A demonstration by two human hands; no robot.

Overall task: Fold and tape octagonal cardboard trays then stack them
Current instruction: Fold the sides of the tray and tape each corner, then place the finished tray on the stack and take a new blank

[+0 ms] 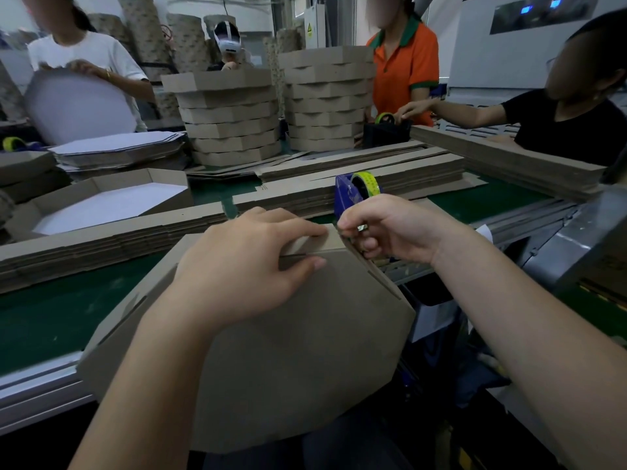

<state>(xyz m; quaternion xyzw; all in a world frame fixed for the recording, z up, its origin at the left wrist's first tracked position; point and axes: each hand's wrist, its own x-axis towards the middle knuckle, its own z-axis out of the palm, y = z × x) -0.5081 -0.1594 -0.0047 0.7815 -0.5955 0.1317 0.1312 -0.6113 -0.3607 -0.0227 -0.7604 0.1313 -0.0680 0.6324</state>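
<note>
Left hand (247,262) pinches folded corner of tray (305,351) (overhanging belt (68,310) edge), right hand (390,228) grips tape dispenser (356,188) there; keep flaps flush, pull tape tight across the seam.

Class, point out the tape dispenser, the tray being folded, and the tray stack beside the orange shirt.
tape dispenser (343,195), head view, blue body.
tray being folded (305,334), head view, broad brown panel.
tray stack (327,103), head view, middle trays' side.
</note>
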